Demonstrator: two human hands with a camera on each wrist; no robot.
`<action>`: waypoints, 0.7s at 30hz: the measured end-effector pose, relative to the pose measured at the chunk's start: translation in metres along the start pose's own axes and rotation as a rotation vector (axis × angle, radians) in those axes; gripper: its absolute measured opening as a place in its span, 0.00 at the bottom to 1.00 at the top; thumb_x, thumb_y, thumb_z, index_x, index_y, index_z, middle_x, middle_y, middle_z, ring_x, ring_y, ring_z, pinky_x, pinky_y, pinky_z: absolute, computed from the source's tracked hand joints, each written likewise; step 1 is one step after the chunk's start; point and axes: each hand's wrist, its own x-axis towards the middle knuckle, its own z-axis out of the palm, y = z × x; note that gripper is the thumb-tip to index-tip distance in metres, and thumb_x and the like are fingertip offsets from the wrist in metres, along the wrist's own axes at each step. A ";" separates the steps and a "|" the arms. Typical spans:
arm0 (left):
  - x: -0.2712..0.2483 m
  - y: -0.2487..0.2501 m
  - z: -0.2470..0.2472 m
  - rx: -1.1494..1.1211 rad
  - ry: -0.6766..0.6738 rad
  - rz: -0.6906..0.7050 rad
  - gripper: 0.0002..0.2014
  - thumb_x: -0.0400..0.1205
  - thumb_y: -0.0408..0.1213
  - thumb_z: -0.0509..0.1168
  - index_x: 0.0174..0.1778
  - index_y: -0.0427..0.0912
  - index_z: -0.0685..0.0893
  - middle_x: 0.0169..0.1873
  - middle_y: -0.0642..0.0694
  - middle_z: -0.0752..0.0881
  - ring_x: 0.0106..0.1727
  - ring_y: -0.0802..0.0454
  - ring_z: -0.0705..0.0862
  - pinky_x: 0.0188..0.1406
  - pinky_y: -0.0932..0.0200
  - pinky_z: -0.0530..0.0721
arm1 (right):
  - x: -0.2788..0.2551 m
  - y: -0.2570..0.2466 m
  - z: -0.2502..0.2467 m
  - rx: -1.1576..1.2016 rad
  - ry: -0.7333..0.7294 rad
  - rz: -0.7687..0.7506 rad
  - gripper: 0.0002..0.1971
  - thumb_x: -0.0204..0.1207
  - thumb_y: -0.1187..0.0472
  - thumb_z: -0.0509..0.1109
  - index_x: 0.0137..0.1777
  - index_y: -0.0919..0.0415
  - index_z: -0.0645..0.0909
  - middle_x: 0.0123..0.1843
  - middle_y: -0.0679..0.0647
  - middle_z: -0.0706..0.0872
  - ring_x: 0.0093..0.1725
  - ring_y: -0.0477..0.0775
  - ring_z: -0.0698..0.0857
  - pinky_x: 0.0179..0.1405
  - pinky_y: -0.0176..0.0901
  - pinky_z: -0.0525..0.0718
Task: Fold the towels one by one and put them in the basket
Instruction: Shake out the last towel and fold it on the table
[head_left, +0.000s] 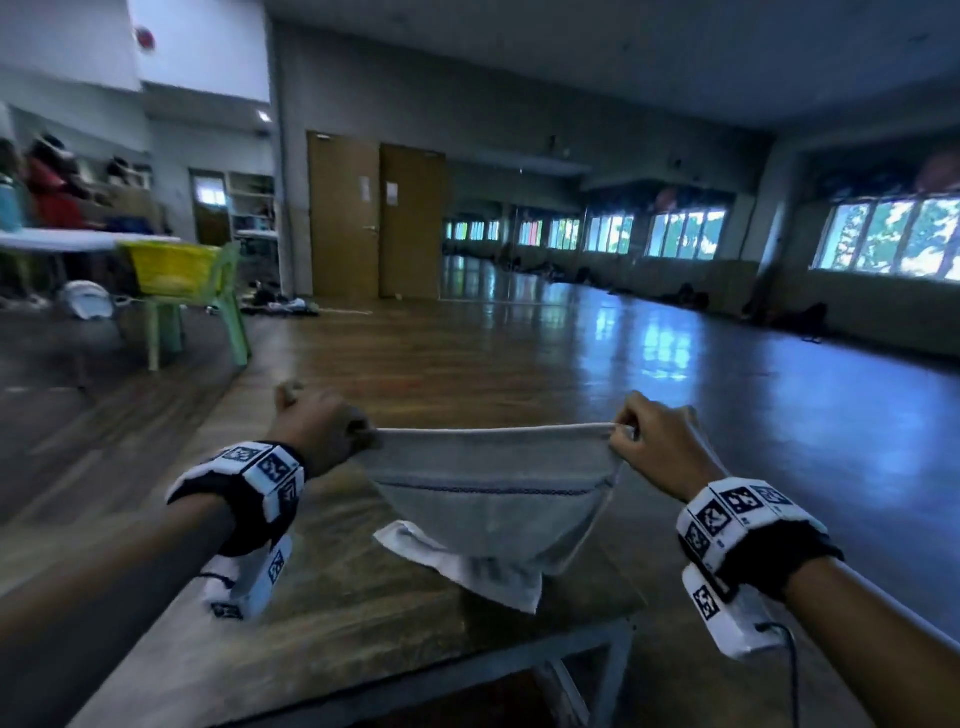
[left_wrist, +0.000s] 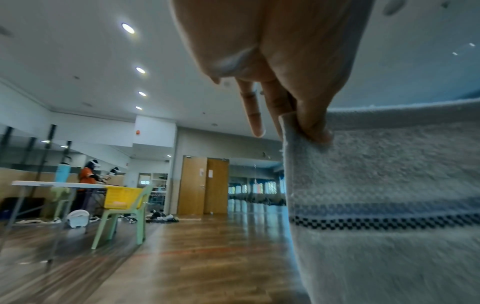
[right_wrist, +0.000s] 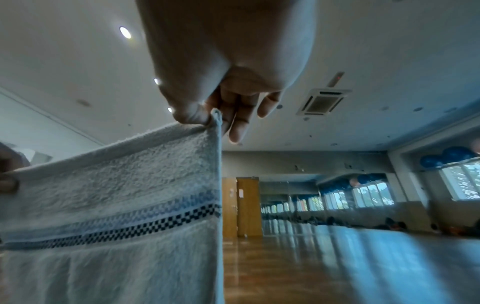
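A white towel (head_left: 488, 480) with a dark checkered stripe hangs stretched between my two hands above a wooden table (head_left: 332, 623). My left hand (head_left: 332, 428) pinches its top left corner, and my right hand (head_left: 641, 434) pinches the top right corner. The towel's lower end (head_left: 467, 566) drapes on the tabletop. The left wrist view shows thumb and fingers clamped on the towel (left_wrist: 389, 185) corner. In the right wrist view the towel (right_wrist: 116, 205) hangs from the pinch. A yellow basket (head_left: 171, 267) sits on a green chair far off at the left.
The green plastic chair (head_left: 218, 312) stands beside a white folding table (head_left: 78, 240) at the far left, with people behind it. Wooden doors (head_left: 379, 223) are at the back. A wide shiny wooden floor (head_left: 675, 364) stretches to the right. The table's near edge (head_left: 467, 665) lies just below the towel.
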 end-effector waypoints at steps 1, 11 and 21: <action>-0.004 -0.013 -0.021 -0.020 0.015 -0.020 0.13 0.80 0.55 0.60 0.43 0.52 0.84 0.43 0.52 0.85 0.54 0.49 0.82 0.63 0.48 0.66 | 0.008 -0.012 -0.009 0.028 0.014 -0.029 0.06 0.72 0.62 0.67 0.37 0.54 0.73 0.30 0.45 0.77 0.33 0.52 0.74 0.49 0.49 0.71; -0.064 -0.074 -0.223 -0.162 0.362 -0.042 0.09 0.80 0.42 0.64 0.46 0.42 0.86 0.41 0.45 0.88 0.40 0.48 0.84 0.40 0.55 0.81 | 0.068 -0.111 -0.121 0.231 0.239 -0.256 0.03 0.75 0.63 0.65 0.42 0.55 0.75 0.35 0.50 0.82 0.36 0.55 0.79 0.58 0.57 0.73; -0.079 -0.091 -0.343 -0.020 0.522 -0.083 0.13 0.79 0.45 0.65 0.50 0.39 0.86 0.44 0.43 0.87 0.44 0.46 0.84 0.44 0.55 0.80 | 0.108 -0.174 -0.197 0.062 0.425 -0.316 0.08 0.79 0.62 0.58 0.52 0.56 0.79 0.47 0.55 0.86 0.53 0.60 0.82 0.66 0.51 0.61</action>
